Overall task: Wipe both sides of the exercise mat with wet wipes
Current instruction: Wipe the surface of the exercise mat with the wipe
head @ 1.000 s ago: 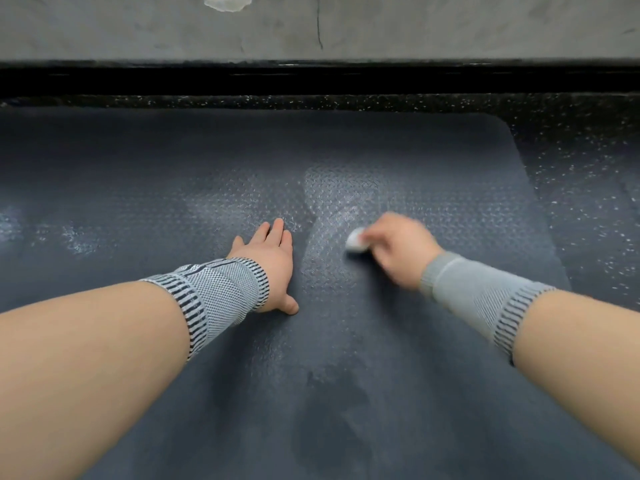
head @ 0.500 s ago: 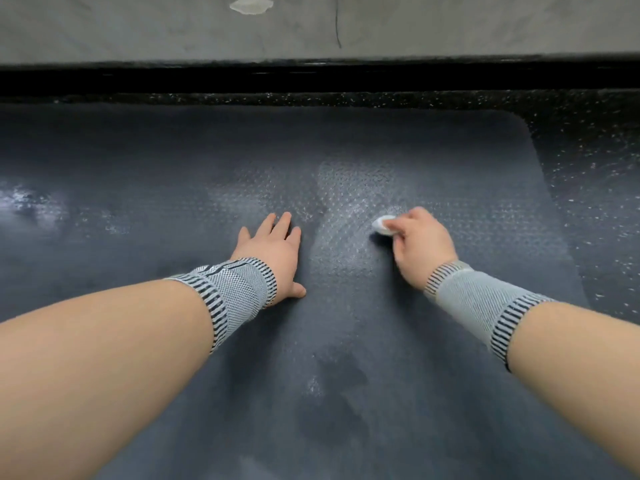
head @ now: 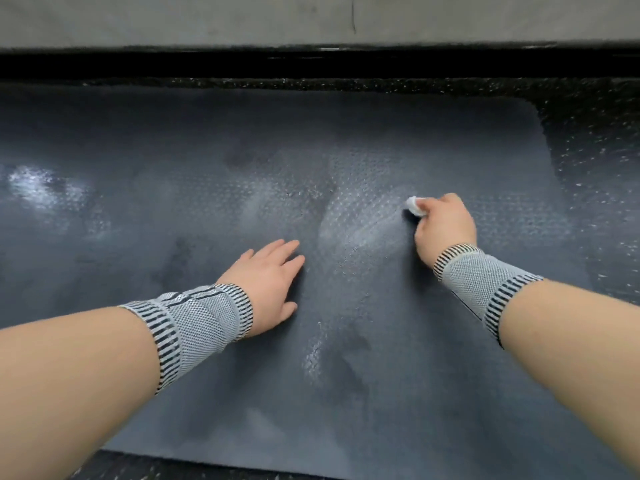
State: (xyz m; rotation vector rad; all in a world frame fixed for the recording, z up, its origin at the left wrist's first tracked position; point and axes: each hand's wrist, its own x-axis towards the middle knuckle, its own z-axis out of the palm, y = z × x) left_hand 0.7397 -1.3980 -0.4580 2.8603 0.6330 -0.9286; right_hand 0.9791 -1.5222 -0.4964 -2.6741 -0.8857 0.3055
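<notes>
Our right hand (head: 445, 225) grips the soft wet wipe (head: 415, 206); left hand (head: 268, 278) lies flat, pinning the floppy, grippy mat (head: 346, 140).

A black rubber floor flecked with white (head: 595, 140) carries a dark grey textured exercise mat (head: 242, 140), lying flat, its far edge near the wall base.

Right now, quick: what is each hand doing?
Left hand: open, resting flat on the exercise mat.
Right hand: closed, holding a wet wipe against the mat.
</notes>
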